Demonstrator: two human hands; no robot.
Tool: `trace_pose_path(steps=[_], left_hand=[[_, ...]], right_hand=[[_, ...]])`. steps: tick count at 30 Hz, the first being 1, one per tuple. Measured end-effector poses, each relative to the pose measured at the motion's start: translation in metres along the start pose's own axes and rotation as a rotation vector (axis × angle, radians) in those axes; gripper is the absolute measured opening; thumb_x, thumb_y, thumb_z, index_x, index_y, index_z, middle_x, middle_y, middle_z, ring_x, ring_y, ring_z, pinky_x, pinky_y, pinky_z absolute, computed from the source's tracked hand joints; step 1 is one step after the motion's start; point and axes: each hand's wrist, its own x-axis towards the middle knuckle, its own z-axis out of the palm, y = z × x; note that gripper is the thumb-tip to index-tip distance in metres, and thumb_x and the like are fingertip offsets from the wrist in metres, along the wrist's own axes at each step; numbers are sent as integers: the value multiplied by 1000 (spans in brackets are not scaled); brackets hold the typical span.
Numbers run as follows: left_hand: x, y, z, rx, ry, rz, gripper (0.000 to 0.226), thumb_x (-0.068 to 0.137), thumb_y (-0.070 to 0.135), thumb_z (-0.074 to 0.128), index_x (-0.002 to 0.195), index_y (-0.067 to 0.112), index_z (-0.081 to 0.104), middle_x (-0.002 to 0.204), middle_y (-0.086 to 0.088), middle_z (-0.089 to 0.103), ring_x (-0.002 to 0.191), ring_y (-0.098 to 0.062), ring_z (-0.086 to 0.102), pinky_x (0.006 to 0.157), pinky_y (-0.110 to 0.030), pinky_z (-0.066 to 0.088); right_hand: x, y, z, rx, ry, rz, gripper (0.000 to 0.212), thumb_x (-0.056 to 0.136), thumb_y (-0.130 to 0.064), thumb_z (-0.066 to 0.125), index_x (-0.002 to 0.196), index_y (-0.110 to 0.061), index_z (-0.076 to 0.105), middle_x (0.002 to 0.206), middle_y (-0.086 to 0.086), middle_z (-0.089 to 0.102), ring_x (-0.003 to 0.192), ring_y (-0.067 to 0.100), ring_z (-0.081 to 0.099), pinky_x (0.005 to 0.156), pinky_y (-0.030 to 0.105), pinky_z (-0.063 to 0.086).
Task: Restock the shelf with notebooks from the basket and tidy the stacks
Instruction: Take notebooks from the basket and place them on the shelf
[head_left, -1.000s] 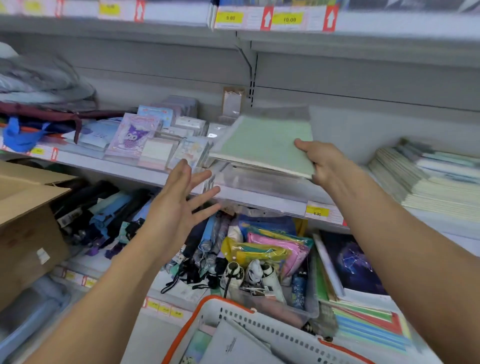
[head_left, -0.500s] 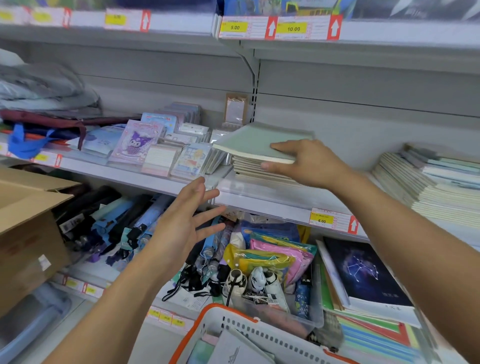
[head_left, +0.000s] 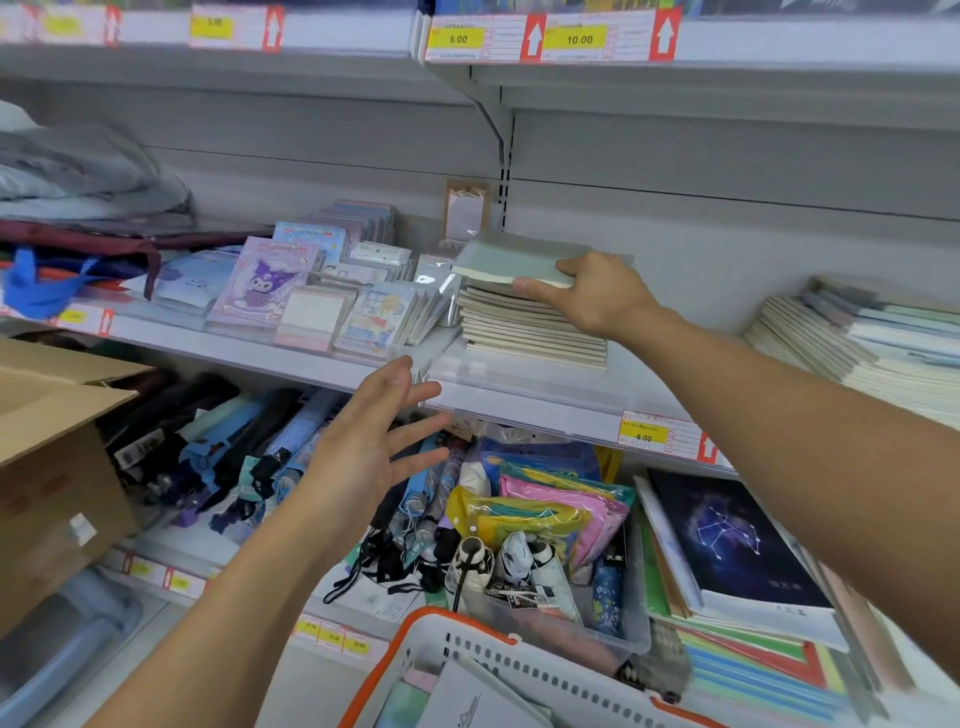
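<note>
Green notebook, raised and tilted a second ago, now lowered onto stack on shelf, near edge not yet seated. Notebook gripped by right hand, thumb under. Left hand spread, empty, at 7 o'clock of stack. More stock seen in basket; squaring judged next.

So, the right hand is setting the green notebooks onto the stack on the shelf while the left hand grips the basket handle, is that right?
Not quite: the left hand grips nothing. In the head view it hangs open, fingers spread, in front of the shelf edge, above the basket. The right hand does hold the green notebooks on the stack.
</note>
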Motion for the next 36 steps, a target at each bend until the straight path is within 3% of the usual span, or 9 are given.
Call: trace_pose_path(steps=[2,10,19,23,26,28,31,33,36], left_hand=[[-1,-1,-2,3,7,-8,40,96,40,48,135,33,47,125,2,65,107,-21,68,92,-46,54],[-1,-4,-5,24,16,-21,51,82,47,56,131,32,52,122,3,67,106,-20,69,89,-46,55],[-1,-4,3,57,0,-50,30,88,40,56,117,35,58,121,1,66,106,-19,68,91,-46,55],[-3,-2,1,96,4,-61,20,95,36,53,114,34,59,121,0,66,106,-19,68,90,-46,55],[-6,-7,-5,327,13,-41,17,96,38,54,112,35,58,115,5,67,103,-14,68,92,-43,55],[-7,-17,-12,653,-51,-37,19,95,42,55,113,36,57,109,8,65,99,-11,66,88,-37,55],[-13,-36,-18,1188,-332,-139,28,92,49,56,111,30,62,107,5,66,90,-11,61,76,-27,46],[-18,-43,-17,1448,-535,-231,33,92,50,54,114,27,65,111,6,66,96,-12,57,84,-26,42],[-25,-46,-13,1534,-718,-393,37,93,51,52,118,27,64,116,6,65,106,-13,59,101,-32,42]], right_hand=[[7,0,5,29,44,48,100,62,-97,41,107,-13,70,97,7,70,93,30,64,83,42,54],[26,30,2,301,27,102,94,68,-71,72,135,-7,58,141,7,56,131,23,50,110,32,39],[30,26,11,440,169,225,96,59,-66,83,119,7,63,129,18,61,122,27,55,103,40,48],[27,28,10,442,104,192,95,66,-67,77,134,-5,53,142,11,48,131,26,46,106,32,39],[13,35,5,324,53,168,87,82,-64,64,144,-8,42,152,14,38,138,30,40,110,32,33],[-21,32,5,257,220,91,76,91,-58,56,145,-7,40,153,17,35,140,29,38,111,30,32],[-129,12,52,509,627,-132,30,94,-36,59,103,-8,64,100,10,67,92,19,63,80,34,51],[-212,11,121,579,284,-188,24,90,-33,66,83,-11,66,78,3,68,71,16,62,66,35,52],[-309,42,233,337,-672,79,82,67,-60,80,131,-15,55,130,4,60,116,19,58,97,39,49]])
